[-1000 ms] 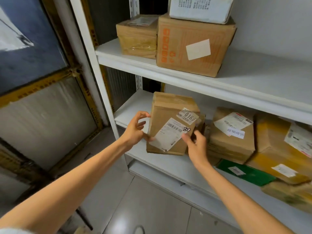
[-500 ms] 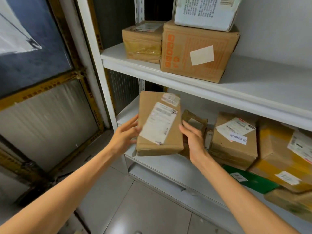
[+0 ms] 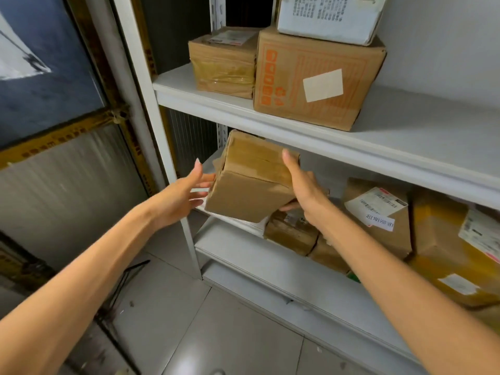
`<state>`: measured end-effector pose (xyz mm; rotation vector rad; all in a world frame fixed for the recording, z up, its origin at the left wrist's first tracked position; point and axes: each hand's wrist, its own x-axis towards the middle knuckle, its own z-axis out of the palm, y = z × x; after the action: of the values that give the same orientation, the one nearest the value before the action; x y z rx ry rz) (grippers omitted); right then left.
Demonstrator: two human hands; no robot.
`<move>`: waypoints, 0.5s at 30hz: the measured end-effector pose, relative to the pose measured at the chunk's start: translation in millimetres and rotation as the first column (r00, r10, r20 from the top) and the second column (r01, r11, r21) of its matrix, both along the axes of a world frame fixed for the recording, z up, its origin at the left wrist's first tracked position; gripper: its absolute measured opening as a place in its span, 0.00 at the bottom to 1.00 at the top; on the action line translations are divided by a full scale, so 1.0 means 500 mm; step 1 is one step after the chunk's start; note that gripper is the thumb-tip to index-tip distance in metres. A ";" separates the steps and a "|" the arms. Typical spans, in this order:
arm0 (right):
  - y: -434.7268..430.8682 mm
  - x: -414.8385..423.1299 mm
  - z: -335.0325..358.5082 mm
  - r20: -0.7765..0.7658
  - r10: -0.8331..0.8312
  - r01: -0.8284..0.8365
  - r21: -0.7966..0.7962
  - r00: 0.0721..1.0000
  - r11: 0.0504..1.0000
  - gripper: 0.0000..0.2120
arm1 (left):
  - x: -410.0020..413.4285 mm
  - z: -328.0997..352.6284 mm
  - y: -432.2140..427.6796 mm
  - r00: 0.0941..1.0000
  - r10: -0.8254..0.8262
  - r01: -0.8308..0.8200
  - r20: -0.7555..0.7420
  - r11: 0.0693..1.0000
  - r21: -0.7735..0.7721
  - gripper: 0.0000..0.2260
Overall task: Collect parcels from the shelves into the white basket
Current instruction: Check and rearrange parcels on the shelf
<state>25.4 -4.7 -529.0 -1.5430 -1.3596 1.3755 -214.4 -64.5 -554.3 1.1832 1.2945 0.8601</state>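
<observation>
While I look down through the head camera, I hold a brown parcel (image 3: 251, 185) in the air in front of the middle shelf (image 3: 270, 255), tilted with its plain underside toward me. My right hand (image 3: 303, 185) clamps its right edge, thumb up on the near face and fingers curled beneath, so I judge this hand carries the weight. My left hand (image 3: 181, 196) is spread flat, fingertips just touching the left edge, which looks like steadying rather than gripping.

The parcel sits just below the lip of the upper shelf (image 3: 297, 131) and near the white upright post (image 3: 151, 125) on its left, so lifting it or swinging it left risks a knock. Open room lies toward me and down, over the tiled floor (image 3: 216, 334). More parcels remain on the middle shelf, among them a labelled box (image 3: 378, 212) and a yellow-taped box (image 3: 446, 253); an orange-printed carton (image 3: 319, 79) stands on the upper shelf. The white basket is not in sight, so I cannot say which way to carry.
</observation>
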 end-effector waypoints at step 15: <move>0.010 -0.097 -0.211 -0.056 0.072 -0.072 0.015 0.996 0.997 0.22 | -0.051 -0.117 0.114 0.994 0.105 -0.102 0.011 0.981 -0.166 0.41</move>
<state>-23.0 0.2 -634.3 -1.4491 -1.3991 1.4405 -239.8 -7.3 -612.6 0.9815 1.3931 0.8199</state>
